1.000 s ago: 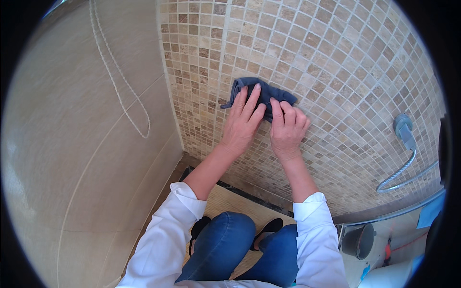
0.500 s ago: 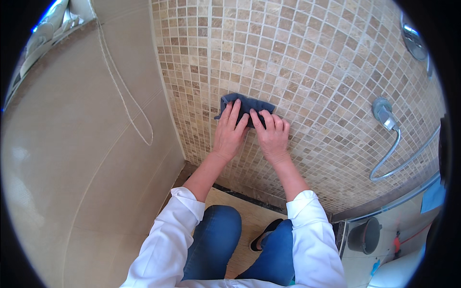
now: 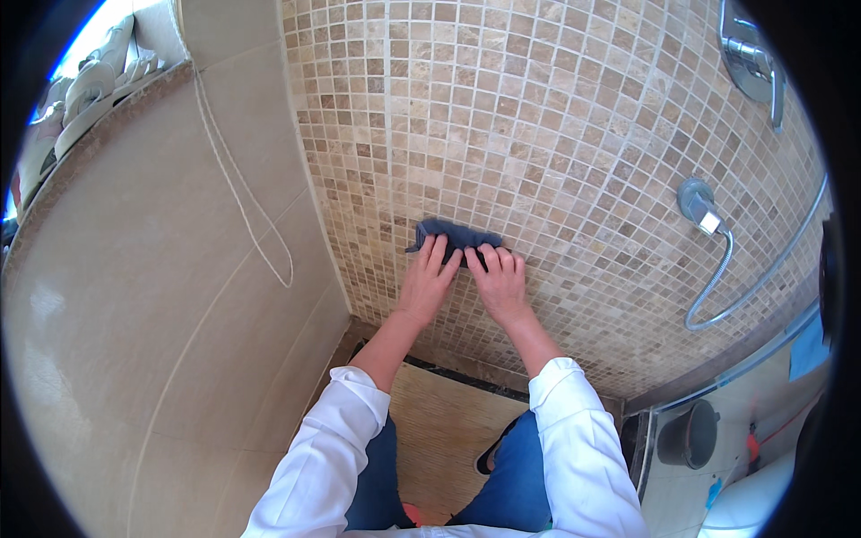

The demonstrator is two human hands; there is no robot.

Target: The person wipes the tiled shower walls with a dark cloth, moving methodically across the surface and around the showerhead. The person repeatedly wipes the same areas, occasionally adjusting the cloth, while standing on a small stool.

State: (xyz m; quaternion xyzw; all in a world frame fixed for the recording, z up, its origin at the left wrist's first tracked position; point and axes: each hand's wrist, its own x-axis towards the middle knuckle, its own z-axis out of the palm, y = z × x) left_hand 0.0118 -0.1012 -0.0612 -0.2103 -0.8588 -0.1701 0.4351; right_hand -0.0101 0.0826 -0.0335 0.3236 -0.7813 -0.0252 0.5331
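A dark blue-grey cloth [image 3: 462,237] lies bunched flat against the beige and brown mosaic wall [image 3: 529,170], left of the wall's middle. My left hand [image 3: 425,285] presses its left part, fingers bent over the fabric. Close beside it, my right hand [image 3: 499,282] holds the right part, fingertips curled onto the lower edge. Both thumbs are near each other at the cloth's underside. Part of the fabric is hidden beneath my fingers.
To the right, a chrome hose outlet [image 3: 701,208] carries a metal shower hose [image 3: 717,278], below a chrome mixer tap [image 3: 756,67]. A white cord [image 3: 235,170] hangs on the plain left wall. Beyond the glass edge stands a dark bucket [image 3: 689,435].
Both hands have slid the cloth lower on the mosaic wall. My knees have drawn back, showing more of the wooden floor, and the view has shifted slightly.
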